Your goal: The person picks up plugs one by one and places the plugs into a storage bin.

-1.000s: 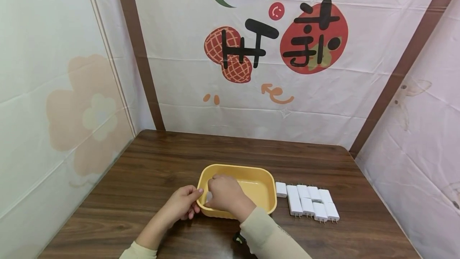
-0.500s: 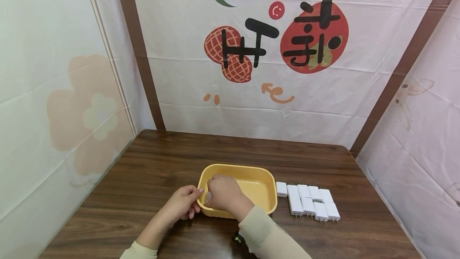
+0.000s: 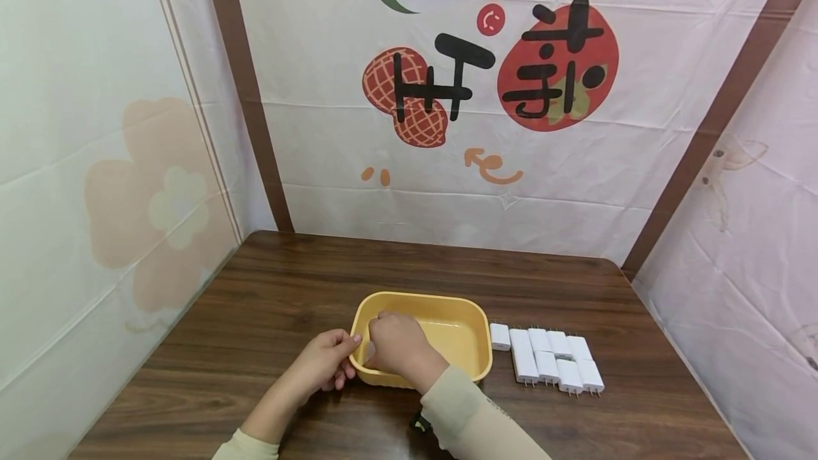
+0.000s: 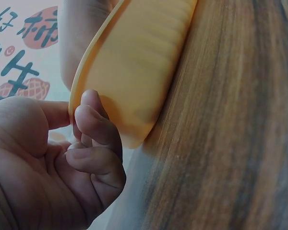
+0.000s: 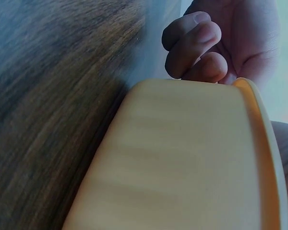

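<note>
Pinching the yellow box (image 3: 455, 343) by its rim with the left hand (image 3: 324, 360), reaching inside just beside that pinch with the right hand (image 3: 399, 343). Cannot tell whether gripping anything there. Best to brace against tipping

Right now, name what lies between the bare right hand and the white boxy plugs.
In the head view, part of the yellow rectangular tub: bare floor, then its side wall.

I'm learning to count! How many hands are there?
2: the left hand pinches the tub by its left rim; the right hand is inside it, fingers partly hidden.
</note>
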Motion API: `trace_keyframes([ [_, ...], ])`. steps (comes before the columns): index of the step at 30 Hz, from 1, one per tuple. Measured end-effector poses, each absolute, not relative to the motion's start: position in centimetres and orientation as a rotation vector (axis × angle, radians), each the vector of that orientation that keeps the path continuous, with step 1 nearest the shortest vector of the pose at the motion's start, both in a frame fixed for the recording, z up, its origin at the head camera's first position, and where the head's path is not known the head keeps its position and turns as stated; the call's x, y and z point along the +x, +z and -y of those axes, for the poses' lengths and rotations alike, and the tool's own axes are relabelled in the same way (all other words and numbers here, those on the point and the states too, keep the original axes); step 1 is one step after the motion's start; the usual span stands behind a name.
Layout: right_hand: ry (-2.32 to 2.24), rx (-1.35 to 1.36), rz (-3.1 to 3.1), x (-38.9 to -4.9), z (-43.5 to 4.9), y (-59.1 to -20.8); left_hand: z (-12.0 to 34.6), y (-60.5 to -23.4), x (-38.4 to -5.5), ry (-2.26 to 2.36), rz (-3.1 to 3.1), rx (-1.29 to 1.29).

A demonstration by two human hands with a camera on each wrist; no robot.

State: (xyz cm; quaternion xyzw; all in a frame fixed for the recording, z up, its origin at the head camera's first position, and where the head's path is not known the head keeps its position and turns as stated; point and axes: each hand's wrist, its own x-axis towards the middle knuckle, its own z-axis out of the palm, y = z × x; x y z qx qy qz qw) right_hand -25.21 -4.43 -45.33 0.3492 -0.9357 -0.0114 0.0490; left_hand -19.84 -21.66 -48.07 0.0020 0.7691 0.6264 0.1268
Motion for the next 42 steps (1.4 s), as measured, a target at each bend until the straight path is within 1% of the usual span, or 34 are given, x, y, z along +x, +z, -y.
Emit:
trace_keyframes([
  [10, -0.029, 1.054, 2.864, -25.2, 4.1, -45.3, 21.6, -48.0, -19.8, 1.813, -2.248, -0.010],
  [33, 0.090, 1.164, 2.839, -25.0, 3.5, -45.0, 21.6, -48.4, -20.0, 1.820, -2.250, 0.012],
  [42, 0.119, 1.191, 2.836, -25.1, 3.4, -44.9, 21.6, -48.2, -20.1, 1.814, -2.233, -0.028],
])
